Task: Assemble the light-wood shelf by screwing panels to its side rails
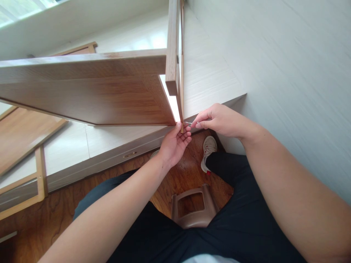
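A wooden panel frame (109,96) stands on edge across the white ledge, with a square-ended rail (172,69) at its right end. My left hand (174,144) has its thumb and fingers around the low end of a narrow wooden strip (181,109) at that corner. From the right, my right hand (212,118) pinches a thin metal tool (189,123) between thumb and fingertips. The tool's tip meets the strip beside my left fingers. Its exact kind is too small to make out.
Other wooden panels (30,135) and an open frame piece (41,171) lie to the left on the ledge (71,138). A pale wall (287,73) rises close on the right. Below, a brown plastic stool (211,204) stands between my legs on the wooden floor.
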Motion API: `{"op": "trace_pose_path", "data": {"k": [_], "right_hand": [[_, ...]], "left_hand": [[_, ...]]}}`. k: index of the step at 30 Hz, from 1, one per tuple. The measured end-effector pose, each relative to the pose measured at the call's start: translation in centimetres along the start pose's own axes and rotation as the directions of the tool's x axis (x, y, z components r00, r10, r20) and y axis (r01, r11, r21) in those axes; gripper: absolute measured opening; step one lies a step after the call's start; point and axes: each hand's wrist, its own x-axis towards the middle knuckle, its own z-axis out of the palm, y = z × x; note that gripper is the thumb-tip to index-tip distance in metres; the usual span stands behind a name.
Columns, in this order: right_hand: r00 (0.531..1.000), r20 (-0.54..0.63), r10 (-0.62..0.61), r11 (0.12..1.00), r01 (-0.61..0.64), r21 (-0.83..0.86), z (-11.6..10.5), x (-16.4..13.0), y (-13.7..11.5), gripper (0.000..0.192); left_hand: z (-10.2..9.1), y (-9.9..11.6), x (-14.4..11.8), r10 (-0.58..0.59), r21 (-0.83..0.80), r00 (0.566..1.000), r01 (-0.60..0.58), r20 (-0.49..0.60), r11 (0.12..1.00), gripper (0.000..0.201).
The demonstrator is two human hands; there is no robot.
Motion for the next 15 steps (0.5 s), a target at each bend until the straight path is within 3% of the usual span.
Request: {"op": "trace_pose_path", "data": {"k": [15], "right_hand": [[0.996, 0.09, -0.01, 0.999, 0.014, -0.052, -0.57, 0.08, 0.51, 0.02]], "left_hand": [[-0.17, -0.2, 0.06, 0.014, 0.018, 1.0, -0.014, 0.001, 1.0, 0.021]]}}
